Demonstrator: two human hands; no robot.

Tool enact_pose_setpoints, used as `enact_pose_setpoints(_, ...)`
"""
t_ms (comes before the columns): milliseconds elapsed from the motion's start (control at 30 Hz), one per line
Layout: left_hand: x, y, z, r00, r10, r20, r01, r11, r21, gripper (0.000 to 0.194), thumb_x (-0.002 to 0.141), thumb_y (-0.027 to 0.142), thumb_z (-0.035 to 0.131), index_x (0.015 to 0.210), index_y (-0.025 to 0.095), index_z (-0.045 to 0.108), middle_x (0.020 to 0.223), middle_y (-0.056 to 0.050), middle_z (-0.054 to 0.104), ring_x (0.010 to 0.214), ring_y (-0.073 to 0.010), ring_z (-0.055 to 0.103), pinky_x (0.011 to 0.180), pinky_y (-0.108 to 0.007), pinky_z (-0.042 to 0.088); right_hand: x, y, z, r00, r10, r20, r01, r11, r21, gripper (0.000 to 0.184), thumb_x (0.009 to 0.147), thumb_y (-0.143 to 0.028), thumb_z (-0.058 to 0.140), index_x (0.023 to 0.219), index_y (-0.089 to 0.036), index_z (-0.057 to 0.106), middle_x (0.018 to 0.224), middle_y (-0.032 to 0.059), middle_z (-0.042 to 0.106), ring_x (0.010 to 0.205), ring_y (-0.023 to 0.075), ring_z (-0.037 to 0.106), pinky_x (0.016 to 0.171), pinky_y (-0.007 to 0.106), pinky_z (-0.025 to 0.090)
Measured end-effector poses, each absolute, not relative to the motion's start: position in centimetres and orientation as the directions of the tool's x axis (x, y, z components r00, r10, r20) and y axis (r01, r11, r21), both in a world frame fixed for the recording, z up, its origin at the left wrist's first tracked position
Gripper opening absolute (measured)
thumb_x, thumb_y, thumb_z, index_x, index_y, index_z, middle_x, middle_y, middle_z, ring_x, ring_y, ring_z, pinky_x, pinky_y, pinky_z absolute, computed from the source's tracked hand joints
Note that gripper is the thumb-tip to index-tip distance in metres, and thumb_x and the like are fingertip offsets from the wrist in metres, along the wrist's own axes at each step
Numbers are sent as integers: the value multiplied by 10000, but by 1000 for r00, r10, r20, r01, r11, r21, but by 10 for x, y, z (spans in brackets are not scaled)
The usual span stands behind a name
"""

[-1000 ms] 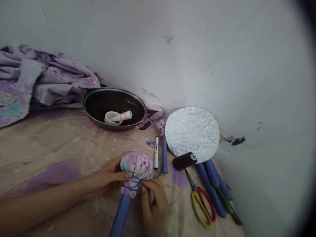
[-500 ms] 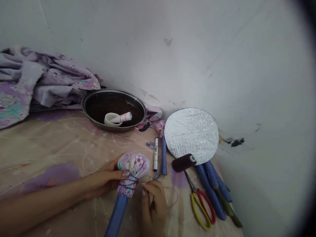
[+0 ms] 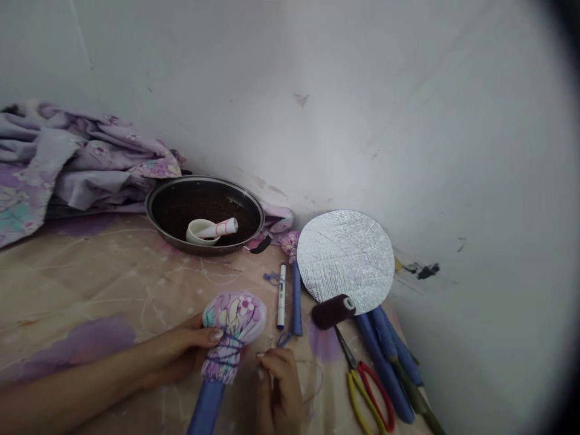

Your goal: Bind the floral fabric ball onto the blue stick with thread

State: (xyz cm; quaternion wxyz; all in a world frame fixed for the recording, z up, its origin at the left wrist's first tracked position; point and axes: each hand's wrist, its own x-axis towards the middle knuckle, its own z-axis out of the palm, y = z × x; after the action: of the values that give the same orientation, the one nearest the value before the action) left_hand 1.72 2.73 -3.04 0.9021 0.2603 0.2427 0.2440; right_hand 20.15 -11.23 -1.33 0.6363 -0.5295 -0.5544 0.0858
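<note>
Left hand: wrapped round the neck of the floral padded stick, thumb over part of the dark cord.
Right hand: just right of the stick, not touching it; thumb and forefinger close together, can't tell what's between them.
Thread: thin loop curving out right of the right hand.
Past the right hand: marker and a blue-handled stick side by side.
Right of that hand: scissors, 1 red and 1 yellow handle, tips by the dark spool; foil disc behind, partly hiding the blue sticks.
Beyond the left hand: pan with a cup and paper roll; heaped cloth further left.
Vs 1 s ago: right fingers were right at the cord, now there's a gap; left hand and stick shifted left.
</note>
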Motion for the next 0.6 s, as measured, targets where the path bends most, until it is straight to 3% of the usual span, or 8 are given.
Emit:
enact_pose_setpoints(133,15,25,-25,748,549,-373,-274,767,580,727,588,571,1312,1124,226,962,1091,-95,977,1129,-361,918,1114,-469,721,201,-113,-9,365,699,615,483,422,-767,342,1283,-78,598,1284,-311,849,1055,38,803,907,232,826,832,318,692)
enact_pose_setpoints(233,15,24,-18,754,528,-391,-252,782,569,734,663,550,1293,1232,233,955,1074,-69,974,1137,-347,932,1069,-433,713,203,-114,-6,332,710,621,524,409,-747,372,1282,-40,568,1302,-307,827,1079,38,800,936,230,838,858,318,702)
enact_pose_setpoints(400,15,23,-13,748,533,-396,-265,786,558,816,566,545,1330,1199,208,940,1009,-82,995,874,-273,909,811,-350,685,205,-114,-4,310,717,625,535,412,-738,334,1307,-81,542,1273,-316,778,1067,24,778,939,226,829,860,310,690)
enact_pose_setpoints(500,15,21,-12,743,534,-403,-248,780,575,760,609,502,1324,1209,222,950,1040,-71,1000,956,-299,929,888,-380,709,205,-114,-7,305,716,628,533,418,-735,328,1299,-87,553,1290,-325,778,1067,20,781,934,225,817,854,307,675)
enact_pose_setpoints(600,17,21,-14,723,568,-393,-271,757,595,776,601,481,1331,1239,234,966,1040,-45,991,935,-271,895,926,-383,707,206,-113,-13,289,707,645,543,433,-719,322,1291,-99,564,1287,-325,794,1047,18,781,895,221,807,823,304,659)
